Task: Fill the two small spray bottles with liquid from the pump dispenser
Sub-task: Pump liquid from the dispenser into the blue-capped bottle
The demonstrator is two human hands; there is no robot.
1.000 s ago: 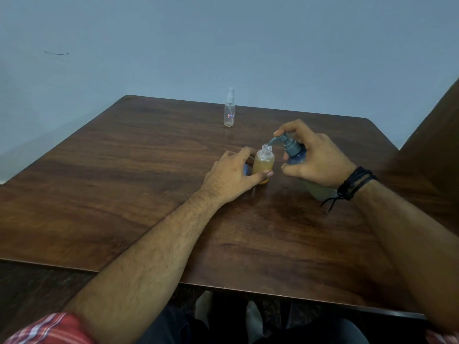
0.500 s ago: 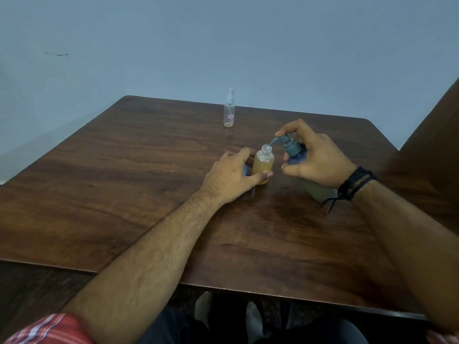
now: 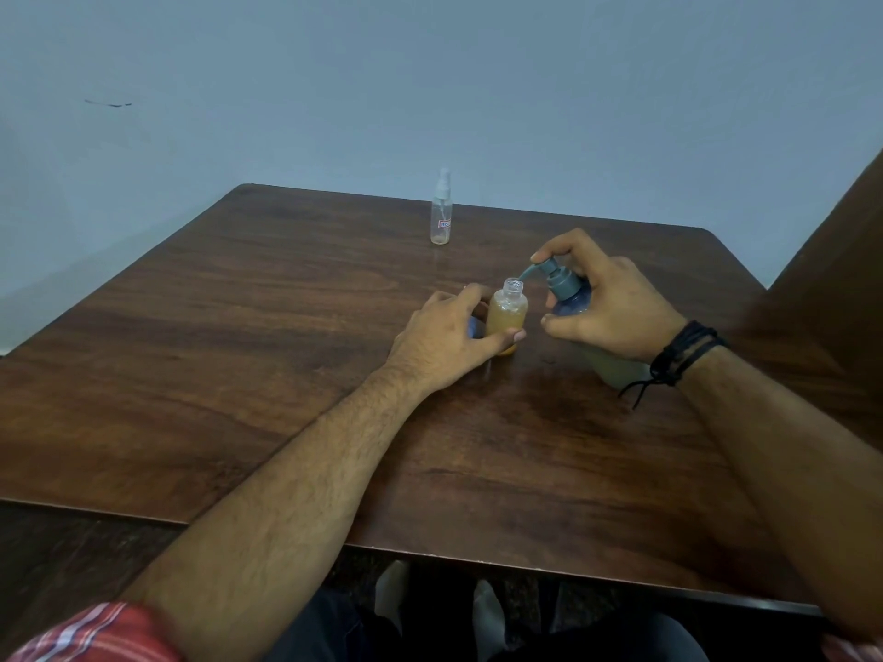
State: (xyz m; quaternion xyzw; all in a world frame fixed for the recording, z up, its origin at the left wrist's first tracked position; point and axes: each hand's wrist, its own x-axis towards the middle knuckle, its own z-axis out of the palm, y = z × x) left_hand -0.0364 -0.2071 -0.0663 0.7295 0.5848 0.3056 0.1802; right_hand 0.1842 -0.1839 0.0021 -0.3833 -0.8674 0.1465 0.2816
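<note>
Right hand (image 3: 609,308): wrapping round grey-blue plastic pump dispenser (image 3: 568,298), index finger resting on pump head, bottle tilting left w/ spout tip sitting just over the neck of the small clear uncapped bottle w/ amber liquid (image 3: 507,317).

Left hand (image 3: 449,339): clamping that small bottle upright on the brown wooden tabletop (image 3: 239,327), thumb across its lower front.

Key relation: spout pointing left, opening lying directly below/beside it; fill reaching approx. the shoulder.

Second item: slim clear capped spray bottle (image 3: 440,212) standing upright far back, well apart from both hands, looking empty.
</note>
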